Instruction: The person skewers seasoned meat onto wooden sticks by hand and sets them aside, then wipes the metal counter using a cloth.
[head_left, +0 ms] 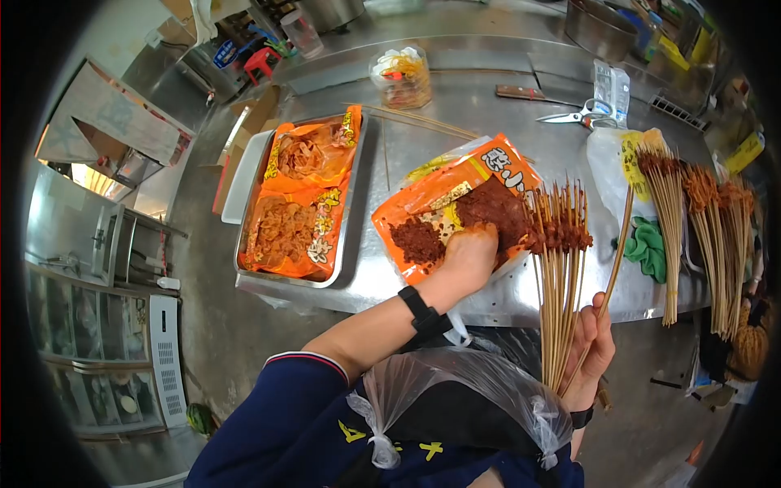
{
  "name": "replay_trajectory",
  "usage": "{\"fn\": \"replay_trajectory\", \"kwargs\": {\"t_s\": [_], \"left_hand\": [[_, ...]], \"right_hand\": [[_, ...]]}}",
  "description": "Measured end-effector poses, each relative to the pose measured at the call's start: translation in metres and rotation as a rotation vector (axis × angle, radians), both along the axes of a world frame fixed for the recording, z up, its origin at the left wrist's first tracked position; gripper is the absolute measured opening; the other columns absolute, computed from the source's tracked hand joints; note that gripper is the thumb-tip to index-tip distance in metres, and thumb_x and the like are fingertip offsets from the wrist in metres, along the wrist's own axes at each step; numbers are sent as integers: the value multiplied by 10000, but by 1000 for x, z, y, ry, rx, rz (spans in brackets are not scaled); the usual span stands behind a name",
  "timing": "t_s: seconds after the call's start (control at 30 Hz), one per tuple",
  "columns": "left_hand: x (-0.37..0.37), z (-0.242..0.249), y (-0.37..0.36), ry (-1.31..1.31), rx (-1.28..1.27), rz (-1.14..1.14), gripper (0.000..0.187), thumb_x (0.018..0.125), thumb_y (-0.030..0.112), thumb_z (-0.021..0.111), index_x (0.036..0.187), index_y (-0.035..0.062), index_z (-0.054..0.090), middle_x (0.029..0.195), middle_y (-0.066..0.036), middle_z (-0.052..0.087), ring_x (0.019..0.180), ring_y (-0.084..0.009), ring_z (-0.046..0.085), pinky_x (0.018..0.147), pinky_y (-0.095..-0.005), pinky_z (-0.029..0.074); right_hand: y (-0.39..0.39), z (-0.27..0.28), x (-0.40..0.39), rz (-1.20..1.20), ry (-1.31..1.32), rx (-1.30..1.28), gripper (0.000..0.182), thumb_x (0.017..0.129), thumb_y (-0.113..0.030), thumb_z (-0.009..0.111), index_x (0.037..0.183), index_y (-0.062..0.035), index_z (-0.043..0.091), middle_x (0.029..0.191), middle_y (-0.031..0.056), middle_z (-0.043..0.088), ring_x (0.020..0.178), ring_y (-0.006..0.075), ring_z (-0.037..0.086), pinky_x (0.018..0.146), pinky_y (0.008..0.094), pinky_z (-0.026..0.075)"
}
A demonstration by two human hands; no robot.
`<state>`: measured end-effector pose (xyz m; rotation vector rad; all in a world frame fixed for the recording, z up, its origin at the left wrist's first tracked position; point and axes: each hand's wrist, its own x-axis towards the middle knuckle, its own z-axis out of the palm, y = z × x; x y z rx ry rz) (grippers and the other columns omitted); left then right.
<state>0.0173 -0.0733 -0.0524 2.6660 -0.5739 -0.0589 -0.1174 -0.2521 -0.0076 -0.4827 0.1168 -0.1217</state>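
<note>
My left hand (472, 254) is closed, its fingers curled down at the dark red meat pieces (498, 210) on an orange printed packet (399, 203). What those fingers hold is hidden. A second heap of meat bits (418, 241) lies on the packet's left part. To the right, my right hand (595, 346) grips a long bare bamboo skewer (623, 236), its tip pointing up and away from me. Just left of that hand, a bundle of loaded skewers (561, 281) has reddish meat at the far ends, and the sticks hang over the table edge.
On the steel table (480, 106), a metal tray (348, 220) with orange food packets stands left. Further back are a clear tub (401, 80), a cleaver (529, 93) and scissors (587, 114). More skewer bundles (665, 236) and a green cloth (647, 246) lie right.
</note>
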Motion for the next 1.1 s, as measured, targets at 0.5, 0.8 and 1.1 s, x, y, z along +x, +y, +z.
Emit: {"fn": "replay_trajectory", "kwargs": {"t_s": [0.5,0.8,1.1], "left_hand": [[2,16,64,12,216,110,150,686,90,580,814,16,554,726,-190,592,750,-346,591,651,-438,472],[5,29,78,50,11,167,201,697,52,533,894,32,568,751,-191,589,767,-366,580,687,-434,461],[1,-8,60,-8,163,-128,158,624,109,592,764,37,577,872,-168,558,921,-308,510,836,-400,370]], "right_hand": [[1,-3,4,40,1,-34,376,754,-156,647,1085,-13,539,579,-9,455,492,69,374,494,188,318],[-1,-5,5,33,10,-60,372,745,-136,647,1076,-2,543,598,-1,483,508,64,388,481,177,299],[3,0,7,74,17,-60,372,734,-133,655,1062,0,542,586,6,491,501,68,394,476,178,302]]}}
